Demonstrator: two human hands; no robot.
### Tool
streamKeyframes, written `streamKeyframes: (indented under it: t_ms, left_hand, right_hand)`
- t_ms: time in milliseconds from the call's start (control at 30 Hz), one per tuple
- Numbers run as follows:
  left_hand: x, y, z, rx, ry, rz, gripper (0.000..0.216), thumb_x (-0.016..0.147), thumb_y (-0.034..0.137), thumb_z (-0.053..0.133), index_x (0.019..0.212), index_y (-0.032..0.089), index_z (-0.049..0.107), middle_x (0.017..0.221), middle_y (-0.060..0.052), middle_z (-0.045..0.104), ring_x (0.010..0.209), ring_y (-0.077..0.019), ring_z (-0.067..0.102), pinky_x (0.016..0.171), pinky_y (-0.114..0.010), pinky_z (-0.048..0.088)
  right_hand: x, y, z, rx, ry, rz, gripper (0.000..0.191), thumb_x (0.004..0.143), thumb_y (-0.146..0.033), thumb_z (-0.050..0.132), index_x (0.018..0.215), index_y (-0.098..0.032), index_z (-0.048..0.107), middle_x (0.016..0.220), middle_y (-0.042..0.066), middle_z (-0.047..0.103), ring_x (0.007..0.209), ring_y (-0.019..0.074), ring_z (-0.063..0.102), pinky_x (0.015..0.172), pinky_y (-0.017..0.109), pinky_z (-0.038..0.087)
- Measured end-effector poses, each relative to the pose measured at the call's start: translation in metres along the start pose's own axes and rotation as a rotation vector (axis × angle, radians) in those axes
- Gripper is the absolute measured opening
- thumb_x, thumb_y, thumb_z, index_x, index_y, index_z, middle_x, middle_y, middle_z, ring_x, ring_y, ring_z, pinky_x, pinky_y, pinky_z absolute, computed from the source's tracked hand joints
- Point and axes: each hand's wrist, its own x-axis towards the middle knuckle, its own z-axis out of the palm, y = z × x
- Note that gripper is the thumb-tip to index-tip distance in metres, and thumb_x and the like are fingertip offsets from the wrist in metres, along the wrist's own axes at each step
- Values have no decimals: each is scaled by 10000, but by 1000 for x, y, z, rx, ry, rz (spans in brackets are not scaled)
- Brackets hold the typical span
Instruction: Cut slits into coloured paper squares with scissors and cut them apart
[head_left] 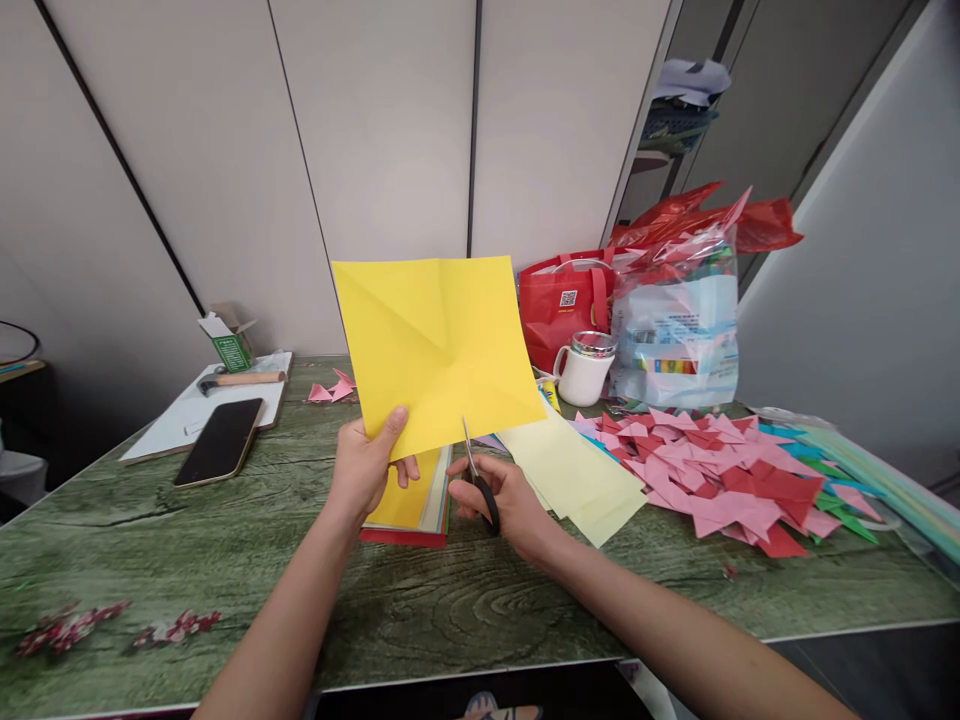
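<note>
A creased yellow sheet of paper (442, 340) is held up above the table by my left hand (367, 465), thumb in front at its lower left corner and fingers behind. My right hand (506, 500) grips a pair of scissors (486, 500) by the dark handles. The blades point upward and meet the sheet's lower edge near its middle. Below the sheet lies a stack of coloured paper (409, 500), yellow on top and red at the bottom, partly hidden by the sheet. Pale yellow sheets (577, 470) rest right of the scissors.
Folded pink and red paper pieces (720, 480) pile up on the right. Behind stand a white mug (587, 370), a red bag (555, 310) and a filled plastic bag (675, 340). At left lie a phone (221, 442), a hammer (244, 379) and a small green box (231, 345).
</note>
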Motion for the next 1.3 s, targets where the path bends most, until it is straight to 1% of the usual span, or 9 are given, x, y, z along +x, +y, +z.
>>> streamKeyframes:
  t_ms: [300, 600, 700, 800, 933, 1100, 1300]
  left_hand:
    - [0, -1, 0, 0, -5, -1, 235, 685, 328, 599, 638, 103, 549, 342, 13, 511, 249, -110, 456, 221, -185, 325]
    - [0, -2, -1, 11, -17, -5, 236, 704, 326, 585, 656, 96, 557, 343, 5, 520, 254, -115, 459, 228, -192, 336]
    - [-1, -3, 0, 11, -30, -14, 233, 703, 324, 588, 661, 97, 555, 339, 10, 513, 255, -117, 463, 227, -191, 338]
    - [-2, -3, 0, 15, -50, -30, 239, 691, 329, 600, 654, 99, 551, 364, 2, 532, 258, -120, 473, 226, -191, 342]
    - [-2, -3, 1, 23, -67, -45, 247, 691, 336, 599, 650, 98, 550, 348, 8, 518, 258, -127, 480, 224, -190, 340]
    - [-3, -2, 1, 23, -60, -57, 251, 689, 345, 599, 644, 103, 545, 357, 13, 518, 257, -120, 478, 226, -188, 338]
    - [-3, -1, 2, 22, -52, -73, 257, 672, 356, 610, 633, 111, 542, 369, 10, 529, 264, -120, 486, 228, -186, 337]
  right_hand:
    - [0, 2, 1, 10, 17, -15, 240, 655, -355, 640, 788, -179, 546, 492, -65, 443, 429, 55, 376, 469, 222, 351]
    - [1, 4, 1, -41, 49, -20, 256, 654, -380, 634, 780, -177, 542, 455, -65, 445, 407, 66, 373, 445, 222, 308]
    - [1, 2, 2, -44, 57, -22, 280, 634, -375, 649, 808, -186, 537, 495, -52, 487, 455, 86, 417, 476, 230, 332]
    - [1, -4, 4, -11, 67, -32, 316, 591, -364, 679, 818, -197, 535, 600, -38, 525, 558, 107, 470, 567, 248, 381]
    - [2, -8, 5, 16, 67, -52, 339, 579, -362, 687, 832, -198, 532, 651, -33, 517, 622, 114, 476, 627, 255, 391]
    - [2, -7, 5, 14, 63, -41, 345, 574, -386, 687, 819, -200, 531, 678, -20, 525, 636, 120, 475, 625, 262, 400]
    - [2, -7, 6, -7, 72, -24, 357, 561, -434, 682, 792, -204, 537, 609, -29, 506, 554, 112, 455, 559, 265, 391]
